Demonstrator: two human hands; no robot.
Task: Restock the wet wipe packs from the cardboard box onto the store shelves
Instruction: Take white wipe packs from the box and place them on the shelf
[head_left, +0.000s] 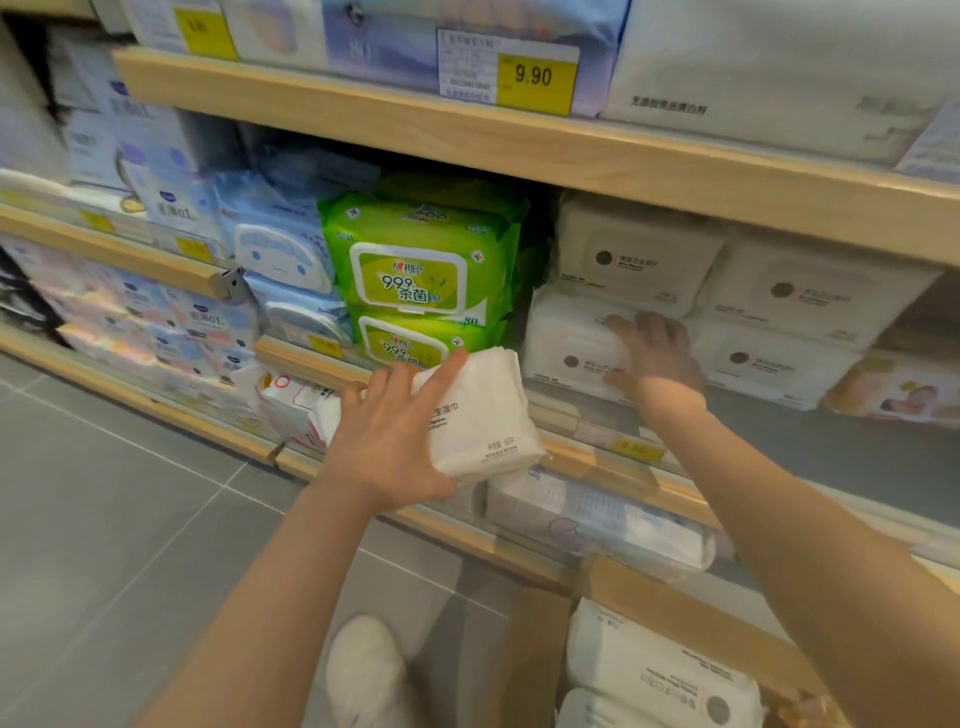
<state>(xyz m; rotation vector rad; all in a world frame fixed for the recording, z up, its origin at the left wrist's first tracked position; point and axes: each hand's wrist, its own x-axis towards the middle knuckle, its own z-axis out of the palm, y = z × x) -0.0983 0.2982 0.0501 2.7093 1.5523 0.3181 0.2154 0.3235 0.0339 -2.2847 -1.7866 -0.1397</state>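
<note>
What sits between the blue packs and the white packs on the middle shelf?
Head view: two stacked green packs fill the gap between the blue packs and the white packs.

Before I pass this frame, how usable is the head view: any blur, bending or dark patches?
Head view: wide-angle bending bows the shelf edge; the left side and the right hand are smeared with blur; the green packs and the 9.90 price tag read clearly; lighting is soft, darker behind the packs.

shop | wooden shelves (363, 130) | yellow price tag (535, 78) | stacked packs (426, 270)
</note>
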